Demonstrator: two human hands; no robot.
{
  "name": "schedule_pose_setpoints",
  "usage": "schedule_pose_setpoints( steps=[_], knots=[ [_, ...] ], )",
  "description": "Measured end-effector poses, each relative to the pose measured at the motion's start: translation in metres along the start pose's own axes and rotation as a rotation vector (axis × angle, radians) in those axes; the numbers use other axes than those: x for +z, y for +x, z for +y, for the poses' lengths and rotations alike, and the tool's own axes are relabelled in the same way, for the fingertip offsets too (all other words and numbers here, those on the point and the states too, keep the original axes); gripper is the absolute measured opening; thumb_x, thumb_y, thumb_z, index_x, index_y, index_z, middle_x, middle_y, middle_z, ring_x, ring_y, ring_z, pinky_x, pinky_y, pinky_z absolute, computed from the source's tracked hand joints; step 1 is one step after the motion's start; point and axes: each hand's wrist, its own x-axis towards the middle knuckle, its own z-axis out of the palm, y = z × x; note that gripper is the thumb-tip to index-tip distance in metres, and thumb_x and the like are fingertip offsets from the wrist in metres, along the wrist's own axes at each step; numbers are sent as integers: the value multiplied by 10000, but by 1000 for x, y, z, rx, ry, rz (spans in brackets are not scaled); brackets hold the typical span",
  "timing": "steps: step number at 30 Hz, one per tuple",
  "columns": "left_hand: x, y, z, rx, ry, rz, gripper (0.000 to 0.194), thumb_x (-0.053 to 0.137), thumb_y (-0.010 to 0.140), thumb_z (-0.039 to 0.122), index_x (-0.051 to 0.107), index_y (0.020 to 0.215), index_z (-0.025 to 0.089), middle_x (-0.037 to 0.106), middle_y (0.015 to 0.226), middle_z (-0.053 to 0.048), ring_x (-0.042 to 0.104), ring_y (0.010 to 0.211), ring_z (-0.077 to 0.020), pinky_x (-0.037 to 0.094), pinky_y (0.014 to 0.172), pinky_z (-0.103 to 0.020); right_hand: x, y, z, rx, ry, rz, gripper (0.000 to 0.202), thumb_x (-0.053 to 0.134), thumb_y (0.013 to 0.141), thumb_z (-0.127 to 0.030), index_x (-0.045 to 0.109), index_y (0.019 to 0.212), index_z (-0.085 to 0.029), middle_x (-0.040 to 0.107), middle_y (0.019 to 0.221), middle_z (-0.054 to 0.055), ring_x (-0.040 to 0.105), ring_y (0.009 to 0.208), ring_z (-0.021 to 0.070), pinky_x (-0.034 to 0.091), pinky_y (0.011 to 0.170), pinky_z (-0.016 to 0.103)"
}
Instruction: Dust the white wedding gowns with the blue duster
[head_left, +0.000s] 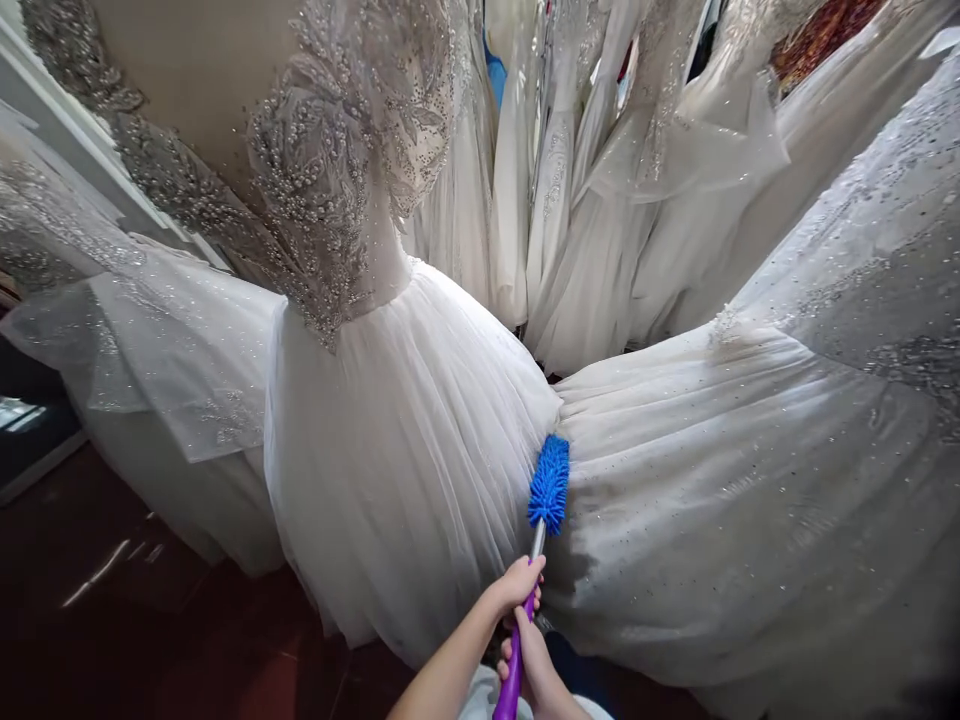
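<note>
Both hands hold a duster with a blue microfibre head [550, 484], a short metal shaft and a purple handle [510, 690]. My left hand [521, 583] is wrapped round the upper handle, close below the shaft. Lower down, my right hand [531, 648] grips the same handle. The blue head points away from me at the place where two full white skirts meet. On its left is a beaded wedding dress [390, 440]; on its right, a sparkly white gown [720, 500]. Whether the head presses on the fabric, I cannot tell.
More white gowns [555, 190] hang close together at the back. Another pale dress [180, 350] stands at the left. Dark reddish floor [187, 620] shows at the lower left, and a red patterned garment [825, 40] at the top right.
</note>
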Motion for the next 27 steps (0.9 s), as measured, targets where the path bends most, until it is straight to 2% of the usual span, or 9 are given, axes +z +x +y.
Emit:
schedule_pose_setpoints(
  steps=[2, 4, 9, 12, 16, 18, 21, 25, 27],
  knots=[
    [6, -8, -5, -29, -125, -65, 372, 324, 859, 526, 418, 737, 187, 382, 443, 91, 340, 332, -50, 285, 401, -196, -4, -7, 3, -67, -33, -8, 372, 480, 746, -578, 417, 840, -223, 432, 300, -87, 439, 245, 126, 324, 281, 196],
    [7, -21, -3, -2, -264, -122, 391, 389, 811, 579, 424, 770, 191, 380, 469, 100, 326, 343, -36, 265, 402, -187, -5, -15, 6, -155, -77, -34, 560, 568, 645, -631, 403, 982, -215, 443, 304, -103, 448, 247, 141, 331, 278, 204],
    [-3, -67, 40, 273, -247, -188, 473, 489, 700, 661, 419, 826, 210, 391, 455, 119, 332, 319, -33, 252, 367, -175, 10, -41, 4, -363, -126, -148, 948, 558, 597, -735, 186, 1281, -193, 458, 362, -129, 448, 259, 149, 356, 287, 234],
    [-15, -101, 74, 456, -165, -105, 444, 451, 746, 641, 432, 851, 209, 387, 413, 124, 337, 285, -40, 249, 336, -168, 28, -57, -7, -456, -171, -223, 937, 515, 665, -720, 130, 1338, -195, 459, 417, -125, 440, 286, 128, 359, 299, 232],
    [-38, -140, 94, 624, -205, 160, 445, 383, 794, 629, 456, 871, 197, 382, 392, 121, 318, 272, -39, 245, 319, -163, 50, -73, -31, -516, -285, -412, 760, 483, 737, -668, 306, 1277, -163, 490, 476, -91, 445, 337, 102, 392, 345, 227],
    [-51, -144, 84, 608, -241, 280, 457, 386, 780, 647, 444, 853, 200, 380, 392, 123, 319, 271, -40, 245, 320, -162, 56, -72, -35, -417, -340, -535, 737, 447, 753, -676, 318, 1272, -170, 505, 472, -89, 457, 338, 104, 404, 359, 228],
    [-60, -126, 44, 494, -248, 390, 520, 384, 717, 723, 420, 804, 211, 358, 376, 128, 296, 261, -45, 231, 304, -166, 52, -54, -15, -185, -391, -633, 859, 378, 715, -758, 279, 1299, -135, 519, 436, -80, 491, 338, 129, 435, 390, 252],
    [-44, -75, -19, 362, -214, 431, 581, 355, 647, 797, 385, 738, 224, 309, 353, 132, 243, 261, -46, 207, 294, -173, 26, -11, 40, -233, -372, -378, 1033, 354, 634, -835, 187, 1353, -112, 493, 371, -79, 486, 319, 170, 404, 349, 274],
    [-33, -53, -36, 320, -170, 382, 563, 336, 668, 788, 372, 725, 229, 310, 356, 128, 244, 267, -51, 208, 303, -178, 15, 7, 59, -227, -339, -265, 1051, 363, 604, -852, 246, 1345, -116, 483, 356, -70, 499, 317, 196, 408, 336, 295]
  ],
)
